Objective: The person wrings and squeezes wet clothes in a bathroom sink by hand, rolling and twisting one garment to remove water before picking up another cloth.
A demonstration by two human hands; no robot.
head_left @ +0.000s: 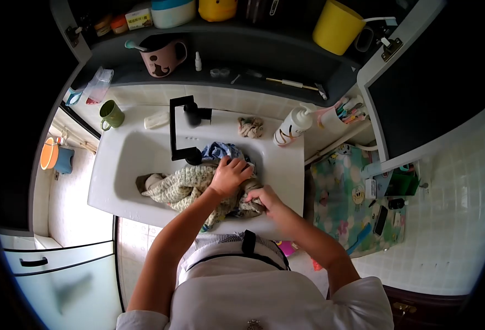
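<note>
A: In the head view, what to look at first?

B: A heap (190, 190) of clothes, down in the white sink (124, 165). To the left, a cream knit (182, 180) with little spots. At the back, near the black tap (192, 114), a blue cloth (220, 151). At the right end, a gray cloth (248, 208).

A: And the left hand (232, 175)?

B: On top of the heap, palm down, fingers bent over and touching. Cannot tell if gripping or just pressing.

A: And the right hand (265, 198)?

B: Just beside the left hand, a bit lower and more to the right. Curled tight, with a bit of the gray cloth pinched between thumb and finger.

A: What along the back edge of the sink?

B: From left to right: a green cup (111, 114), a white bar (157, 120), the foot of the tap, a crumpled rag (250, 127) and a tall white bottle (293, 126) with a pump.

A: And higher up?

B: On a dark shelf (275, 69), a pink mug (162, 59) and a tiny bottle (198, 61). Near the top right, a big yellow cup (336, 28).

A: What off to the sides?

B: Far left, an orange tub (49, 153) right by a blue tub (65, 160). On the right, a flowery mat (330, 220), with a black phone (381, 220), a long blue thing (360, 239) and a green box (403, 182) there.

A: And at the bottom?

B: A pale shirt (242, 305), close up to the sink.
</note>
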